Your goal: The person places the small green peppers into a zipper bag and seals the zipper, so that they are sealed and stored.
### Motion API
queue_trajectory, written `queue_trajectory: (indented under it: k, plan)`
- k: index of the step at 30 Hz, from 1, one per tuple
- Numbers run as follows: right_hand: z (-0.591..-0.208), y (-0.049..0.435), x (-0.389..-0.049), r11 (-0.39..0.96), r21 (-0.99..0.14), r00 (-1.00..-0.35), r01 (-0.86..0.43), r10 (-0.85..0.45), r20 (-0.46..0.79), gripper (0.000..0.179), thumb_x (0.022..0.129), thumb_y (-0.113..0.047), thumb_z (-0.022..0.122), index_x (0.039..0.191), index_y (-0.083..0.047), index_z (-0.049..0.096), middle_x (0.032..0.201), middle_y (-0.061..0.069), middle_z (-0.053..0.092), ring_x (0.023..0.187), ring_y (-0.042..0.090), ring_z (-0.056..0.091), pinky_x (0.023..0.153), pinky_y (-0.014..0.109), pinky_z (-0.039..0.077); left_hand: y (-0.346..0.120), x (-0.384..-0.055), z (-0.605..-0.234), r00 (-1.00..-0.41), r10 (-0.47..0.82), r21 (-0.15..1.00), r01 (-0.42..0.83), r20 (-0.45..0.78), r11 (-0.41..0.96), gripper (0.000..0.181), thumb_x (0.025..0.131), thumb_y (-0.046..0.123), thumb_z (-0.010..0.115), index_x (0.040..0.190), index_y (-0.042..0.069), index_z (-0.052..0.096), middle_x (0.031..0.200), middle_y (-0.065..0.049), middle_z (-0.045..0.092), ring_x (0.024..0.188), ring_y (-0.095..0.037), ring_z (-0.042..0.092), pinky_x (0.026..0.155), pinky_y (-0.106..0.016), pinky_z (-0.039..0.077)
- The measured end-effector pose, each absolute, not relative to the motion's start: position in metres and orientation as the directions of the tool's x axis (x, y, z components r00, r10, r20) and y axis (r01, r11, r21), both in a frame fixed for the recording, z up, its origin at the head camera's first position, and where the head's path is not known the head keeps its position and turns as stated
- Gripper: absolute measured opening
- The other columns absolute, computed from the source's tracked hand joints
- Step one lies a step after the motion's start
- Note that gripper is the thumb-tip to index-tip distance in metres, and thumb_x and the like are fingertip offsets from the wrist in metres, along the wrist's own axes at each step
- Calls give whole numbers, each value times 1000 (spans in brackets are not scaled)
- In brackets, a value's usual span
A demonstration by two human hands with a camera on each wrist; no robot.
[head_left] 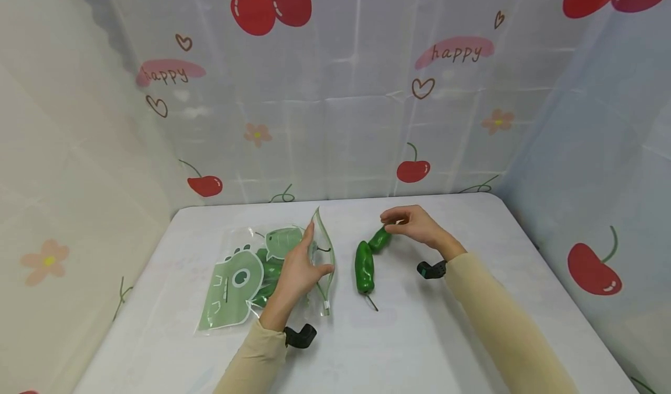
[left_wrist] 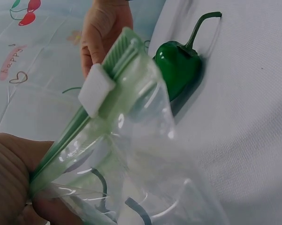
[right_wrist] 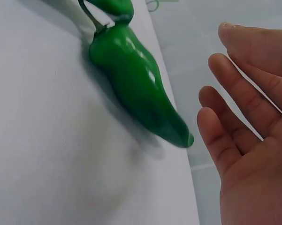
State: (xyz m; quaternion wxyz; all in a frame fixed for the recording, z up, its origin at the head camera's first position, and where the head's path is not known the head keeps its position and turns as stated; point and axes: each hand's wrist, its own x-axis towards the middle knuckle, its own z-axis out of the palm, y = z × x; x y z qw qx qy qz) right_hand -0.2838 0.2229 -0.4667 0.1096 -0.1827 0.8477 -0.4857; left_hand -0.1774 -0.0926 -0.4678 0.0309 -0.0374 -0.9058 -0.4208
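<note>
A clear zip bag with a green cartoon print lies on the left of the table, green peppers showing inside. My left hand lies over its mouth; in the left wrist view my thumb and a finger hold the zip edge, a white slider further along it. Two peppers lie outside the bag: the nearer pepper has its stem toward me, and the farther pepper touches its tip end. My right hand hovers by the farther pepper's tip, fingers loosely spread and holding nothing.
The white table ends at a back edge against a hanging curtain printed with cherries and hearts. More curtain stands to the left and right. A black wrist camera sits on my left wrist, another camera on my right.
</note>
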Motion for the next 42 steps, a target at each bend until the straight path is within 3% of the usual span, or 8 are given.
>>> queue_trajectory:
  k: [14,19,25,28,34,42]
  plan:
    - [-482,231,-295,532,-833,-932,-152,-358,-59,48,86,-15,83,132,-7,69,143,12,61,128,40,53,103,47,48,-93,-177,-470,-996,40,757,85,78,648,113,76,21,92,166,16,23,162,-17,41,144,-41,46,112,-57,45]
    - [-487,225,-298,541,-813,-921,-213,-390,-18,48,82,-12,86,127,-6,72,137,10,66,124,32,54,98,44,46,-94,-177,-470,-996,40,761,84,76,643,113,76,22,92,166,17,23,163,-16,41,144,-41,46,111,-58,45]
    - [-489,219,-298,557,-804,-910,-211,-413,-47,49,80,-7,87,126,-7,73,136,9,67,132,30,53,112,56,40,-94,-177,-471,-996,41,757,87,79,648,113,76,22,92,166,17,24,164,-14,39,145,-40,45,112,-57,45]
    - [-491,218,-299,563,-799,-900,-213,-431,-64,48,79,-4,86,126,-7,73,138,9,67,133,32,52,114,59,38,-94,-177,-472,-996,40,755,84,77,650,112,76,22,92,166,17,24,164,-15,40,145,-40,45,112,-57,44]
    - [-494,217,-300,591,-775,-890,-222,-448,-87,46,79,-3,86,123,-9,75,136,10,68,133,34,54,119,57,35,-94,-177,-471,-997,42,750,80,70,657,112,77,23,91,166,17,24,164,-14,40,145,-40,45,112,-57,45]
    - [-500,220,-299,631,-740,-893,-233,-440,-94,44,80,-11,88,122,-16,77,133,9,70,127,31,59,113,52,44,-94,-177,-471,-997,39,755,79,70,652,111,77,22,91,166,17,23,164,-15,40,145,-41,46,110,-58,47]
